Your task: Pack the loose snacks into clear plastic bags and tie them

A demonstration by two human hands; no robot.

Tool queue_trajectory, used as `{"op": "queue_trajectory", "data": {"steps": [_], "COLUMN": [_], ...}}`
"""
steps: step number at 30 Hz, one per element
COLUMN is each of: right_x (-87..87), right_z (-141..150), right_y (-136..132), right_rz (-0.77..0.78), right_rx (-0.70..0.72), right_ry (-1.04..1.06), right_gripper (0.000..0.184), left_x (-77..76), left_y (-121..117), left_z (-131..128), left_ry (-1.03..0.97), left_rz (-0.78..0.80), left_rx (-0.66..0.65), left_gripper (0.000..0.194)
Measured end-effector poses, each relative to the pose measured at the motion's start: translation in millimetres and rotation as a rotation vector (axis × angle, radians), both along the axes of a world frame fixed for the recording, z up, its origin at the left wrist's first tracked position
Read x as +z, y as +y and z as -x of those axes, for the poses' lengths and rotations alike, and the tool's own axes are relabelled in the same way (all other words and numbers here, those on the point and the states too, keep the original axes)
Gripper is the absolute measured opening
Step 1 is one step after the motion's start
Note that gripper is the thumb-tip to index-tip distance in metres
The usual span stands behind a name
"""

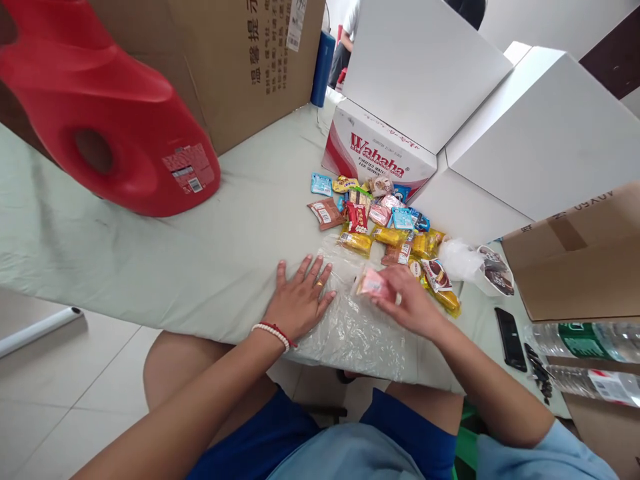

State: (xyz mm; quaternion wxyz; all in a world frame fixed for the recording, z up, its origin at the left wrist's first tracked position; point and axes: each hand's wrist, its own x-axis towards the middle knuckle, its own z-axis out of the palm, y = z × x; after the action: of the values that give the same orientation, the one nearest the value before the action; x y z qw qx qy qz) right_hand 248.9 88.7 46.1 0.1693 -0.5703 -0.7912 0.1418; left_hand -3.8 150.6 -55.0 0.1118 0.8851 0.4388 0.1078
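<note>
My left hand [300, 300] lies flat with fingers spread, its thumb side at the edge of a clear plastic bag [345, 333] on the cloth-covered table. Between the fingers of my right hand [407, 297] is a small pink snack packet [374, 284], slightly blurred, over the bag's upper part. Just beyond both hands is a pile of wrapped snacks, among them a red packet [357, 218], a brown packet [326, 213], a light blue packet [321, 183] and yellow packets [355, 241].
A Wahaha carton [377, 150] stands behind the snacks, beside white boxes [505, 133]. A big red jug [150, 133] and a cardboard box [220, 67] are at left. On the right lie a phone [511, 339], a plastic bottle [580, 340] and a white bowl [495, 272].
</note>
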Motion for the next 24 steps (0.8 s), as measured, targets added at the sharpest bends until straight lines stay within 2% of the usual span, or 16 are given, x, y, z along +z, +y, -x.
{"op": "queue_trajectory", "data": {"steps": [3, 5, 7, 11, 13, 15, 17, 20, 22, 24], "right_x": [-19.3, -23.4, -19.6, -11.3, -16.9, -28.0, -39.8, -49.2, -47.5, -39.5], "right_z": [17, 15, 3, -31, -44, -51, -51, -50, -54, -62], "right_y": [-15, 0, 35, 139, 183, 211, 222, 223, 221, 219], "right_rz": [0.072, 0.065, -0.001, -0.076, -0.024, 0.026, 0.037, 0.012, -0.045, -0.152], "right_rx": [0.049, 0.046, -0.012, -0.287, -0.398, -0.464, -0.496, -0.511, -0.542, -0.632], "right_ry": [-0.045, -0.086, -0.121, -0.335, -0.441, -0.495, -0.512, -0.525, -0.486, -0.351], "right_gripper": [0.042, 0.049, 0.047, 0.035, 0.047, 0.058, 0.057, 0.045, 0.039, 0.036], "left_x": [0.4, -0.1, -0.8, -2.4, -3.1, -3.7, -4.3, -4.9, -5.1, -5.1], "left_y": [-1, -1, 0, 1, 1, 1, 2, 2, 2, 2], "left_z": [0, 0, 0, 0, 1, 1, 2, 3, 3, 3], "left_ry": [-0.005, -0.005, -0.002, -0.002, -0.012, -0.025, -0.034, -0.045, -0.053, -0.060], "left_rz": [-0.001, -0.003, -0.006, -0.009, -0.015, -0.020, -0.017, -0.016, -0.018, -0.018], "left_rx": [0.006, 0.005, 0.004, 0.008, 0.004, 0.005, 0.013, 0.019, 0.019, 0.019], "left_gripper": [0.063, 0.063, 0.062, 0.062, 0.062, 0.061, 0.059, 0.057, 0.056, 0.057]}}
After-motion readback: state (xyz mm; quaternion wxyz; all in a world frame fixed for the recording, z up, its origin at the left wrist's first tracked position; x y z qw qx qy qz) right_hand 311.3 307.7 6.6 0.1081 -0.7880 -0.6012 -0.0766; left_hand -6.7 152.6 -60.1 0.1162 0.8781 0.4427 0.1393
